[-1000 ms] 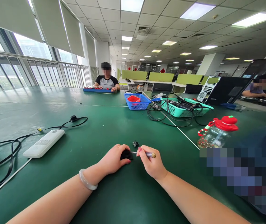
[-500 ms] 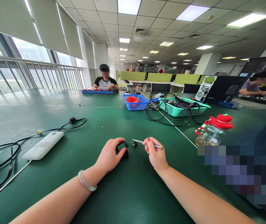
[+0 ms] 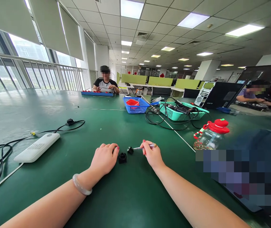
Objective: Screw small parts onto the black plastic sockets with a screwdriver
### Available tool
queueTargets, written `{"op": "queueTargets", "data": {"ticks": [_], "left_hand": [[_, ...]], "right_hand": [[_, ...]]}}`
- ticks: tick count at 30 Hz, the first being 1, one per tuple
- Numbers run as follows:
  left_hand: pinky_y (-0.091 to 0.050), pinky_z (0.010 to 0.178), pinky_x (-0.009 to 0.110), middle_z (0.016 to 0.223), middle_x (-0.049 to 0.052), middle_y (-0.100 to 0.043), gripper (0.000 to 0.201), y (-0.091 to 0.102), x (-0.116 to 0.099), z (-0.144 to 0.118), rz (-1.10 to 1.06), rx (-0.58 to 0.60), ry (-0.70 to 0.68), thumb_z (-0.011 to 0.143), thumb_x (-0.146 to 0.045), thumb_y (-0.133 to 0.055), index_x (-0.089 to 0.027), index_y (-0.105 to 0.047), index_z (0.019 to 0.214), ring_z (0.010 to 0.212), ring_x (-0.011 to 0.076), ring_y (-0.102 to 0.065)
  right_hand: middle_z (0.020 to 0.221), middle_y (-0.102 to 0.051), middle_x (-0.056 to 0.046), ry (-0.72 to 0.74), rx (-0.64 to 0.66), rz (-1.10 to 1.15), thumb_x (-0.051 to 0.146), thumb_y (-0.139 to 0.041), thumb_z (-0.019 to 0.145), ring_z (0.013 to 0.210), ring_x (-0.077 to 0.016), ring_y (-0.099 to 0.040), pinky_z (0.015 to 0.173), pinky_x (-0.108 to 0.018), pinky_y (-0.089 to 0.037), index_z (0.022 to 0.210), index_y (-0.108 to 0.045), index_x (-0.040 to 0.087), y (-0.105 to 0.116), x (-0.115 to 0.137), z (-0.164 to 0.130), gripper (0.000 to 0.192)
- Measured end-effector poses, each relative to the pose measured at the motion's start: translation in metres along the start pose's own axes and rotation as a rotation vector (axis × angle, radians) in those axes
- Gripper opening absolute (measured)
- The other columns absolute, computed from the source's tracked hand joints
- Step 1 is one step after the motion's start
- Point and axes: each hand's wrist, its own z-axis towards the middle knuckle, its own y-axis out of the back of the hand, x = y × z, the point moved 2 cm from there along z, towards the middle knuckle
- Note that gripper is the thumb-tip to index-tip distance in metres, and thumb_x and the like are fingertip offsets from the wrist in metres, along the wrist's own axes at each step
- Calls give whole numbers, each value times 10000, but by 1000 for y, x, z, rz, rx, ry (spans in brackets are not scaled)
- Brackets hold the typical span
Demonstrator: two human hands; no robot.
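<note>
My left hand (image 3: pixel 104 159) rests palm down on the green table, fingers lying forward and thumb out to the side. Whatever is under its palm is hidden. Just right of the thumb sits a small black square housing (image 3: pixel 122 158) with a round opening on top. My right hand (image 3: pixel 152 153) pinches a slim screwdriver (image 3: pixel 152 145) with a silver shaft and a gold-coloured end. Its tip points left and meets, or almost meets, a small black part with metal pins (image 3: pixel 130 150).
To the left lie a white power bank (image 3: pixel 37 147) and black cables. Ahead are a blue basket (image 3: pixel 135 109), a green basket (image 3: pixel 175 115) of cables and a red-lidded bottle (image 3: pixel 211 136). Dark fabric (image 3: pixel 263 142) lies right. A person (image 3: pixel 105 84) sits across the table.
My left hand has let go of the black piece it was gripping and flattened onto the table. The small pinned part and screwdriver appear slightly further left and lower as the view shifts.
</note>
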Motion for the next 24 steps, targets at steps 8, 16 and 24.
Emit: {"op": "queueTargets", "data": {"ticks": [8,16,24], "left_hand": [[-304,1142,517,1428,69,-501,618,-18,-7,-5,-50,119,-323,855,-497,-516,-261,-386,1411,1369,287,-342],[-301,1148,519,1417,92,-517,585,-15,-10,-4,-71,167,-333,879,-417,-484,-230,-386,1425,1357,285,-381],[-401,1074,470,1263,42,-629,352,-20,-23,-5,-110,155,-412,903,-379,-468,-296,-581,1226,1215,254,-514]], "right_hand": [[464,-490,34,-20,79,126,541,-526,823,428,-106,-431,465,-244,-360,609,-594,198,-5,-3,5,410],[414,-479,29,-25,74,251,499,-564,787,388,-93,-413,424,-238,-346,559,-596,185,-6,-4,7,389],[406,-440,39,-98,-164,414,460,-583,764,375,-74,-353,385,-232,-267,541,-580,187,5,-12,20,353]]}}
